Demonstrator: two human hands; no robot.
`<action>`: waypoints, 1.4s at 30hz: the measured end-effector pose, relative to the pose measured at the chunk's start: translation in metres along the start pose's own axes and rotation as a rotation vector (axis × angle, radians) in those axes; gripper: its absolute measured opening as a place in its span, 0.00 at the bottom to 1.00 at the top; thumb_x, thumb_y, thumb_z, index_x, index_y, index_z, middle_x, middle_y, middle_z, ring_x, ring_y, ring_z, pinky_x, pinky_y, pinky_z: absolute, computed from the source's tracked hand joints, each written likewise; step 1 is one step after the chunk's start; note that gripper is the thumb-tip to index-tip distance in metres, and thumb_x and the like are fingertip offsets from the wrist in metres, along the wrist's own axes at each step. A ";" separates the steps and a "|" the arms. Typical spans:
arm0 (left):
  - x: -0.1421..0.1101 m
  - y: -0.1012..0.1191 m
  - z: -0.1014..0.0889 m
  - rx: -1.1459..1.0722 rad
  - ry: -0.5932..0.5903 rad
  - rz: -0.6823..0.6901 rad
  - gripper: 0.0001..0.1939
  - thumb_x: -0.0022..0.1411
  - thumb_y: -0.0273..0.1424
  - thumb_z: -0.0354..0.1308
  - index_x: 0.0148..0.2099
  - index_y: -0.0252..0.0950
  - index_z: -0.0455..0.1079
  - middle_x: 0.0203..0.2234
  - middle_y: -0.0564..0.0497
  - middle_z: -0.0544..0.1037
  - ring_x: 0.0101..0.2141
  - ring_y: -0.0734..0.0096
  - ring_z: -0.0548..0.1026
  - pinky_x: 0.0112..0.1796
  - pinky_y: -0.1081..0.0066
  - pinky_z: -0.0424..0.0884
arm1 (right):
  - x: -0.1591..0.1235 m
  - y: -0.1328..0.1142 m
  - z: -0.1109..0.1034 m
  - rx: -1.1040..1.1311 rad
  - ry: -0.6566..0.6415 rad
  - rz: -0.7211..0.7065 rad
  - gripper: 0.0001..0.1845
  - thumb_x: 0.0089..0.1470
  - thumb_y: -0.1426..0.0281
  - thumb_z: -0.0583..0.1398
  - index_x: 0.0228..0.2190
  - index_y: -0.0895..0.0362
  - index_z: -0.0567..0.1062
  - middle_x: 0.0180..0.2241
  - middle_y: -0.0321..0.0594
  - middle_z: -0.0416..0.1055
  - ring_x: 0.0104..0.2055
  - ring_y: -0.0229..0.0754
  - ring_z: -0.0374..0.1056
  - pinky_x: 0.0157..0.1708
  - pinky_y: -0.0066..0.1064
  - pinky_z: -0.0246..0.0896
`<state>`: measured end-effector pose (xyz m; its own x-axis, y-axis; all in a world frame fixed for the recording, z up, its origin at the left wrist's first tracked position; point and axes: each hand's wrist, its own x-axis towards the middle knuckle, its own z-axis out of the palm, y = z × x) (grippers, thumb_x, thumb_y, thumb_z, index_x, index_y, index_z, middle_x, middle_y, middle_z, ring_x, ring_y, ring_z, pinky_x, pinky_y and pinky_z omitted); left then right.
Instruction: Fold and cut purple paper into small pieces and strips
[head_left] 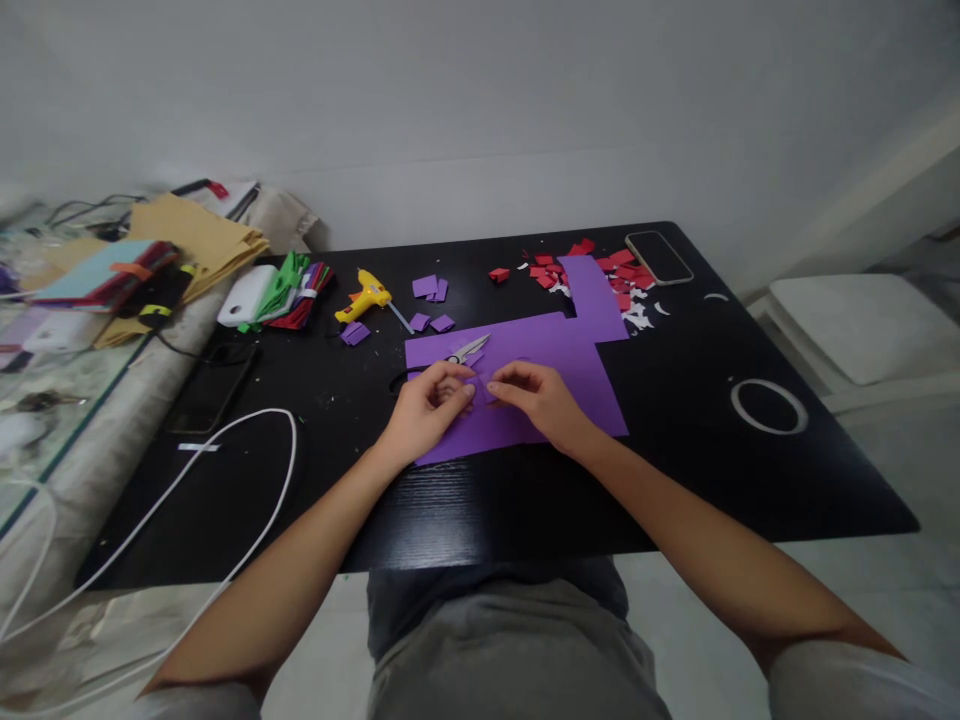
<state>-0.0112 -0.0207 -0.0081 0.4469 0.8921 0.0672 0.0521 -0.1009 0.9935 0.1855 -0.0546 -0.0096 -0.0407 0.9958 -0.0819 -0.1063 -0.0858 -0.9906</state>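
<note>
A large purple sheet [577, 380] lies on the black table, and both my hands are just above it. My left hand [431, 408] is closed with thumb and fingertips together. Opposite it, my right hand [541, 400] pinches too. Between the fingertips is a small purple paper piece [487, 388], hard to tell apart from the sheet beneath it. Scissors [471, 349] rest on the sheet beyond my left hand, blades apart, their dark handles partly hidden by that hand. Small folded purple pieces [426, 288] lie farther back.
A yellow glue gun [366, 296] stands back left, near bundled green and red strips [292, 290]. Red and white scraps [626, 275] surround a purple strip beside a phone [660, 258]. A tape ring [769, 406] lies right; a white cable [289, 450] loops left.
</note>
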 end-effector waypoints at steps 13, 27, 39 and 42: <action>0.001 0.001 0.000 0.029 -0.016 -0.028 0.15 0.63 0.43 0.66 0.40 0.35 0.74 0.23 0.53 0.79 0.25 0.71 0.77 0.31 0.71 0.76 | -0.001 -0.001 0.000 0.044 -0.023 0.022 0.12 0.46 0.62 0.73 0.30 0.54 0.79 0.29 0.33 0.77 0.32 0.39 0.75 0.44 0.38 0.74; 0.002 0.001 -0.002 0.017 -0.078 0.008 0.18 0.68 0.45 0.61 0.39 0.33 0.76 0.25 0.50 0.79 0.26 0.71 0.77 0.32 0.70 0.76 | -0.001 -0.003 0.001 0.060 -0.035 0.017 0.16 0.41 0.62 0.75 0.30 0.54 0.79 0.30 0.33 0.78 0.35 0.41 0.75 0.44 0.39 0.73; 0.012 0.017 -0.032 0.238 0.246 0.055 0.15 0.66 0.42 0.60 0.38 0.35 0.76 0.29 0.48 0.82 0.29 0.69 0.78 0.35 0.69 0.74 | 0.000 -0.002 0.001 0.193 0.066 0.077 0.16 0.37 0.63 0.77 0.27 0.54 0.81 0.29 0.33 0.76 0.33 0.40 0.74 0.44 0.40 0.75; 0.024 0.030 -0.063 0.441 0.347 0.032 0.12 0.65 0.38 0.59 0.43 0.35 0.77 0.33 0.47 0.83 0.33 0.65 0.80 0.38 0.67 0.74 | 0.001 -0.001 0.001 0.226 0.081 0.079 0.16 0.36 0.64 0.78 0.27 0.54 0.81 0.30 0.34 0.76 0.33 0.39 0.73 0.45 0.40 0.75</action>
<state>-0.0557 0.0254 0.0295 0.1382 0.9706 0.1972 0.4450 -0.2387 0.8632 0.1843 -0.0539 -0.0080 0.0208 0.9843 -0.1754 -0.3257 -0.1592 -0.9320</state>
